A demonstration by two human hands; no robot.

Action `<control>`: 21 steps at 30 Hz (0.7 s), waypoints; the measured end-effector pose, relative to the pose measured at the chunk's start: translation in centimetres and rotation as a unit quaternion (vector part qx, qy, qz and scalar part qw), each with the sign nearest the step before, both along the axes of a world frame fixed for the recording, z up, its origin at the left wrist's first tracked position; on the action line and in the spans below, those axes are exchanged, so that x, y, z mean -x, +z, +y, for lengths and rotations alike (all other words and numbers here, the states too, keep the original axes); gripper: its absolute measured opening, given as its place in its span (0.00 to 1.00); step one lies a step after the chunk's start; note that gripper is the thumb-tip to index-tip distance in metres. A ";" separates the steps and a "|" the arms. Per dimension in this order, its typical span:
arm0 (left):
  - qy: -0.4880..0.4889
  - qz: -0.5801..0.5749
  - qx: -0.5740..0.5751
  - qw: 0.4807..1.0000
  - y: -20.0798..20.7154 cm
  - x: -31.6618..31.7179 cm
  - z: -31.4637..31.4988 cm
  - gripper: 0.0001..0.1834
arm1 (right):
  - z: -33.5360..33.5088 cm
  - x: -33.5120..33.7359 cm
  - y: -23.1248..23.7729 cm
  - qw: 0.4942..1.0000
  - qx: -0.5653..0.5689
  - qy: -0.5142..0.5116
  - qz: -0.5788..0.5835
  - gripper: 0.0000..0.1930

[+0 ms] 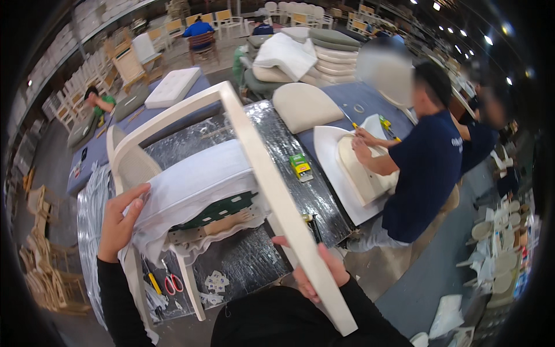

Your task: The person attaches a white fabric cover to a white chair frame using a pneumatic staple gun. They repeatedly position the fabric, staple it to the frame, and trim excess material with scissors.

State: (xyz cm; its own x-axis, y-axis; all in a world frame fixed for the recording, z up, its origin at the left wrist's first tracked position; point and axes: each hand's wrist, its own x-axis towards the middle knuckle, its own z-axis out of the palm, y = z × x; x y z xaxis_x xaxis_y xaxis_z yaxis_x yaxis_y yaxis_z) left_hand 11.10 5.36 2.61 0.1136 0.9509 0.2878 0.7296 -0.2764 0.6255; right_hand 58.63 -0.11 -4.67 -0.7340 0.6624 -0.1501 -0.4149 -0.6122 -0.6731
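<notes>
A cream wooden armchair [283,199] lies tilted in front of me on the dark table. Its seat carries a white fabric cover [196,168], with a loose, ruffled edge hanging at the near side. Beneath that edge, dark green webbing [222,209] shows on the seat's underside. My left hand [118,222] rests against the left end of the cover, its index finger stretched out and the thumb apart from it. My right hand [335,269] is wrapped round the chair's long straight leg, which hides part of the fingers.
Red-handled scissors [173,284], a yellow-handled tool [154,283] and small white tags [217,281] lie under the chair on the film-wrapped table [254,257]. A green-yellow box [300,168] sits beyond the leg. To the right a co-worker [425,156] handles a cream padded panel.
</notes>
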 end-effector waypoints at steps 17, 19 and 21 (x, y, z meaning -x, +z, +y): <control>0.326 0.008 0.259 0.909 -42.0 18.7 -23.4 0.18 | -3.6 18.6 -5.4 0.955 -0.177 -0.161 -0.174 0.25; 0.349 -0.023 0.282 0.893 -44.9 15.7 -23.6 0.20 | -2.2 21.9 -2.6 0.887 -0.322 -0.158 -0.290 0.20; 0.401 0.025 0.197 0.894 -48.2 13.7 -24.5 0.26 | -0.7 26.6 0.8 0.810 -0.447 -0.137 -0.353 0.10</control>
